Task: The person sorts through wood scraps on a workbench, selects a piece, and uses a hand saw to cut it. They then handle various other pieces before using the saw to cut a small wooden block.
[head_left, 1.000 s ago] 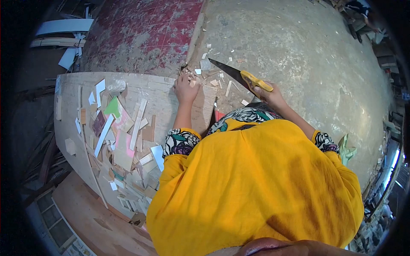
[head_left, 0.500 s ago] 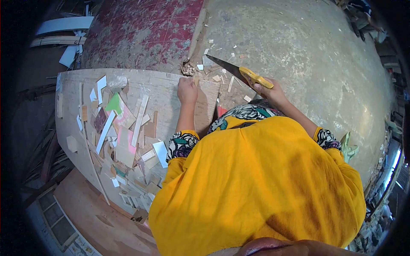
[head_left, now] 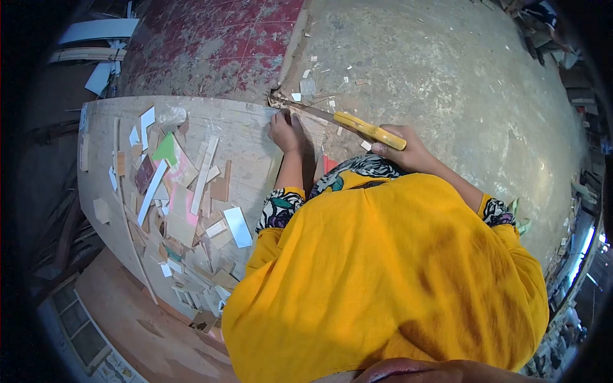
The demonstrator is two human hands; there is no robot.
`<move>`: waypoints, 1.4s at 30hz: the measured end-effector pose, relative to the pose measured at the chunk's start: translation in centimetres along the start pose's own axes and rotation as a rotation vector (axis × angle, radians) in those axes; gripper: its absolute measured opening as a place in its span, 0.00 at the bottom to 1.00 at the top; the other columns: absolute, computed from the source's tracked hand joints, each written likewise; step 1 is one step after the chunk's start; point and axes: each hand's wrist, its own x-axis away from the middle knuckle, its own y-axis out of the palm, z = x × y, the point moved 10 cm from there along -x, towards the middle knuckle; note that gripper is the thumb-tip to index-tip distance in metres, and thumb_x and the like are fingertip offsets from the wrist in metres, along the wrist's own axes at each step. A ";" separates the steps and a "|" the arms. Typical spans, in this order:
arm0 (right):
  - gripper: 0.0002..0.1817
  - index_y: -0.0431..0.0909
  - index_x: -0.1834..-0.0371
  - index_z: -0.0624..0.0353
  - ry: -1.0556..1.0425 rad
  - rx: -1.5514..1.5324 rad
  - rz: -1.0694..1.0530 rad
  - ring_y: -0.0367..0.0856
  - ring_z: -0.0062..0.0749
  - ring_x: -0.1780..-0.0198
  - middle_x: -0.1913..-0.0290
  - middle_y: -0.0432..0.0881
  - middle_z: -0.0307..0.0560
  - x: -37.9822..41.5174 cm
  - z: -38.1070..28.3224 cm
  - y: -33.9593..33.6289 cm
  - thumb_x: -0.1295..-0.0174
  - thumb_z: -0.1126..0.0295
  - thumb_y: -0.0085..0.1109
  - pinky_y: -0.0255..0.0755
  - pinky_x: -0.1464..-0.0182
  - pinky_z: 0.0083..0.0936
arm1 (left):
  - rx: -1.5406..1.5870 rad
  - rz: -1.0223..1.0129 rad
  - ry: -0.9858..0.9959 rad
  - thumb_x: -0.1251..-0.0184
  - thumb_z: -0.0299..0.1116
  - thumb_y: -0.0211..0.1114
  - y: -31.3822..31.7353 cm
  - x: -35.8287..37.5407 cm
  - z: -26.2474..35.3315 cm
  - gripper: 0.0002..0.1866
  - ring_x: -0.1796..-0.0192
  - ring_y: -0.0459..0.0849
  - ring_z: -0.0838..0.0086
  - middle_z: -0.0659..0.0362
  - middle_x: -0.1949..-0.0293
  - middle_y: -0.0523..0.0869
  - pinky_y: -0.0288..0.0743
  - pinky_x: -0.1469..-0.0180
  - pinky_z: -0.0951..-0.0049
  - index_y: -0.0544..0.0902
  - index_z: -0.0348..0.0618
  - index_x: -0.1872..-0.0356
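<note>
My right hand (head_left: 401, 148) is wrapped round the yellow handle of a handsaw (head_left: 370, 129). Its dark blade points left and slants across the far edge of the plywood worktop (head_left: 246, 118), right at the fingertips of my left hand (head_left: 286, 133). That left hand is closed and pressed down near the worktop's corner. A narrow wooden strip (head_left: 276, 168) shows beneath the wrist, its far end hidden under the fingers.
Wood offcuts and white strips (head_left: 153, 191) are strewn over the worktop on the left. Small scraps (head_left: 308, 86) lie on the concrete floor (head_left: 440, 83) beyond the saw. A red-tiled floor patch (head_left: 217, 45) is at the far left. Another person (head_left: 543, 32) is at the far right.
The saw has swung down and left, so its blade now lies across the worktop's edge beside my left hand. My left hand has shifted slightly right.
</note>
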 end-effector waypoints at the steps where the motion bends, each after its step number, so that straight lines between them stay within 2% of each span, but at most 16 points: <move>1: 0.13 0.76 0.67 0.62 0.002 0.051 -0.035 0.70 0.26 0.73 0.76 0.73 0.42 0.1 -0.4 0.4 0.44 0.61 0.60 0.64 0.68 0.25 | 0.005 0.001 -0.008 0.50 0.34 0.64 0.2 0.1 0.0 0.12 0.55 0.75 0.57 0.55 0.61 0.78 0.67 0.53 0.59 0.78 0.44 0.64; 3: 0.14 0.75 0.67 0.63 -0.022 0.077 -0.068 0.72 0.30 0.73 0.76 0.73 0.45 0.3 -0.8 1.1 0.44 0.62 0.59 0.64 0.68 0.27 | -0.146 0.074 0.002 0.51 0.32 0.63 -0.2 0.4 0.7 0.12 0.56 0.74 0.56 0.54 0.61 0.77 0.67 0.54 0.58 0.76 0.42 0.65; 7: 0.13 0.74 0.68 0.63 -0.023 0.150 -0.098 0.73 0.35 0.73 0.77 0.74 0.49 0.1 -1.3 1.7 0.45 0.63 0.60 0.64 0.69 0.29 | -0.130 0.103 0.008 0.52 0.31 0.63 -0.6 0.6 1.1 0.11 0.57 0.74 0.55 0.54 0.62 0.76 0.67 0.55 0.57 0.75 0.40 0.66; 9: 0.12 0.74 0.69 0.63 -0.023 0.270 -0.175 0.74 0.45 0.72 0.76 0.75 0.54 0.0 -2.5 2.2 0.46 0.64 0.60 0.65 0.69 0.33 | -0.089 0.109 0.058 0.53 0.30 0.63 -0.5 0.6 1.1 0.11 0.57 0.73 0.55 0.54 0.62 0.76 0.67 0.56 0.56 0.75 0.40 0.66; 12: 0.12 0.73 0.69 0.63 -0.048 0.392 -0.218 0.75 0.52 0.69 0.74 0.76 0.57 0.2 -4.2 2.7 0.47 0.65 0.60 0.66 0.68 0.36 | -0.099 0.092 0.061 0.53 0.29 0.63 -0.6 1.4 0.9 0.10 0.57 0.73 0.55 0.54 0.63 0.76 0.67 0.56 0.55 0.75 0.41 0.67; 15: 0.12 0.73 0.68 0.63 0.053 0.417 -0.244 0.76 0.53 0.67 0.73 0.76 0.57 0.6 -3.8 3.1 0.47 0.65 0.61 0.66 0.67 0.38 | -0.139 0.086 0.025 0.53 0.29 0.63 -0.9 1.7 1.1 0.10 0.58 0.73 0.55 0.55 0.64 0.75 0.67 0.57 0.55 0.75 0.41 0.68; 19: 0.12 0.73 0.68 0.63 -0.012 0.535 -0.272 0.75 0.54 0.68 0.72 0.76 0.58 0.8 -5.0 3.6 0.47 0.65 0.61 0.66 0.67 0.38 | -0.171 0.114 0.034 0.53 0.29 0.62 -1.0 1.7 1.3 0.09 0.58 0.73 0.56 0.55 0.64 0.75 0.67 0.57 0.56 0.75 0.42 0.68; 21: 0.12 0.73 0.68 0.63 0.089 0.397 -0.235 0.74 0.46 0.72 0.75 0.75 0.54 0.8 -3.8 3.2 0.46 0.66 0.61 0.65 0.69 0.34 | -0.163 0.075 0.006 0.52 0.31 0.62 -0.7 1.6 1.1 0.10 0.57 0.73 0.57 0.56 0.62 0.75 0.67 0.57 0.56 0.75 0.43 0.66; 22: 0.12 0.73 0.68 0.63 0.091 0.398 -0.236 0.74 0.46 0.72 0.75 0.75 0.54 0.9 -3.4 3.1 0.46 0.66 0.61 0.65 0.69 0.34 | -0.162 0.073 0.004 0.52 0.31 0.62 -0.7 1.6 1.2 0.10 0.57 0.73 0.57 0.56 0.62 0.75 0.67 0.57 0.56 0.75 0.43 0.66; 24: 0.11 0.73 0.69 0.64 0.114 0.211 -0.195 0.71 0.34 0.75 0.78 0.73 0.49 0.8 -2.6 2.7 0.45 0.67 0.60 0.63 0.70 0.29 | -0.194 0.087 -0.008 0.52 0.33 0.62 -0.7 1.5 1.1 0.12 0.56 0.73 0.58 0.57 0.61 0.76 0.67 0.57 0.56 0.76 0.44 0.64; 25: 0.11 0.73 0.69 0.64 0.116 0.213 -0.199 0.71 0.34 0.75 0.78 0.73 0.49 0.7 -2.3 2.8 0.45 0.67 0.60 0.63 0.70 0.29 | -0.193 0.086 -0.012 0.52 0.33 0.62 -0.7 1.5 1.0 0.12 0.56 0.73 0.58 0.57 0.61 0.76 0.67 0.57 0.56 0.76 0.44 0.64; 27: 0.10 0.73 0.70 0.64 0.068 0.142 -0.141 0.67 0.26 0.75 0.79 0.72 0.44 0.3 -2.4 2.3 0.44 0.68 0.59 0.63 0.70 0.26 | -0.203 0.067 -0.022 0.51 0.34 0.62 -0.4 1.5 0.9 0.13 0.55 0.73 0.58 0.58 0.60 0.76 0.66 0.57 0.55 0.76 0.44 0.63; 32: 0.11 0.74 0.69 0.64 0.083 0.074 -0.119 0.68 0.25 0.74 0.78 0.72 0.44 -1.4 -3.7 2.1 0.45 0.67 0.59 0.64 0.70 0.26 | -0.233 0.059 -0.030 0.50 0.35 0.63 -0.4 1.4 0.8 0.13 0.54 0.73 0.59 0.58 0.60 0.76 0.66 0.56 0.55 0.75 0.45 0.62; 36: 0.15 0.76 0.65 0.63 0.091 0.227 -0.191 0.70 0.26 0.74 0.78 0.73 0.45 -5.4 0.6 4.7 0.44 0.60 0.59 0.66 0.67 0.26 | -0.175 0.073 0.011 0.51 0.34 0.64 -0.6 1.7 1.3 0.14 0.54 0.73 0.60 0.59 0.60 0.76 0.66 0.56 0.56 0.75 0.46 0.62; 40: 0.14 0.76 0.64 0.63 -0.007 0.067 -0.042 0.69 0.23 0.74 0.77 0.74 0.40 -7.5 0.1 3.9 0.44 0.62 0.60 0.66 0.69 0.24 | -0.160 0.093 0.001 0.51 0.33 0.64 -1.1 1.6 1.4 0.14 0.54 0.73 0.61 0.59 0.61 0.76 0.66 0.56 0.56 0.74 0.46 0.62; 42: 0.13 0.76 0.66 0.64 0.076 0.065 -0.039 0.68 0.20 0.74 0.77 0.73 0.37 -6.7 -0.2 2.3 0.44 0.63 0.60 0.65 0.70 0.22 | -0.106 0.061 -0.024 0.48 0.36 0.62 -1.0 1.5 1.3 0.12 0.55 0.73 0.59 0.58 0.61 0.77 0.66 0.56 0.55 0.76 0.47 0.62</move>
